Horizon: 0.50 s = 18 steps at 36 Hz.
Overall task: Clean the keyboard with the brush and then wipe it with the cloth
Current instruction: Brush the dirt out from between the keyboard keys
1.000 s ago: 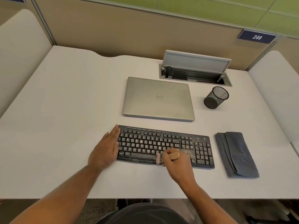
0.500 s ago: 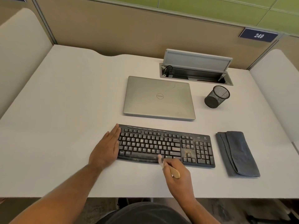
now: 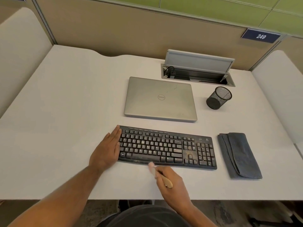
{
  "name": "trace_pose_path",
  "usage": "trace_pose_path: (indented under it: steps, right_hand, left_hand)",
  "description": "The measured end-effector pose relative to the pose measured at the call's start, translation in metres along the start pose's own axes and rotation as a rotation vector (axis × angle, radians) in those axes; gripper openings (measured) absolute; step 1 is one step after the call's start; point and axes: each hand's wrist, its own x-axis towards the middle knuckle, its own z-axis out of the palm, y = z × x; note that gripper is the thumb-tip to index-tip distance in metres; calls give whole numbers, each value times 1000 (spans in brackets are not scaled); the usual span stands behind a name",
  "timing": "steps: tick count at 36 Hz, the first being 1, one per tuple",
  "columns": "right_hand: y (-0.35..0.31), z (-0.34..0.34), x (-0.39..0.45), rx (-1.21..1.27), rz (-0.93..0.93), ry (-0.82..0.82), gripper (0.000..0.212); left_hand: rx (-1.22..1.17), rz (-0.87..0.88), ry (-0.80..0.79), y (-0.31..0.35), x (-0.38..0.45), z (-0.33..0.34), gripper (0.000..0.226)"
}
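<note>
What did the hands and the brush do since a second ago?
The right hand pulled the brush toward the person, off the keys; its bristles now sit at the keyboard's near edge. It still grips the brush. The left hand stayed flat against the keyboard's left end. The cloth and laptop did not move.

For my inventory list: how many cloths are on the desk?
1. The cloth lies folded on the desk, right of the keyboard. None other visible.
</note>
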Motion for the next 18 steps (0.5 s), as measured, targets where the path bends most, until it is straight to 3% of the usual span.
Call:
trace_pose_path:
  steps: [2, 5, 8, 15, 18]
  right_hand:
    - [-2, 1, 1, -40, -28, -60, 20]
    - [-1, -2, 4, 31, 14, 117, 12]
    - [1, -8, 10, 42, 131, 239, 21]
    - [-5, -2, 20, -54, 83, -57, 16]
    - [-9, -2, 21, 26, 108, -5, 14]
  left_hand:
    - [1, 2, -1, 0, 0, 0, 62]
    - [-3, 4, 2, 1, 0, 0, 61]
    - [1, 6, 3, 1, 0, -1, 61]
    - [2, -26, 2, 2, -2, -1, 61]
    - [1, -29, -5, 4, -1, -3, 62]
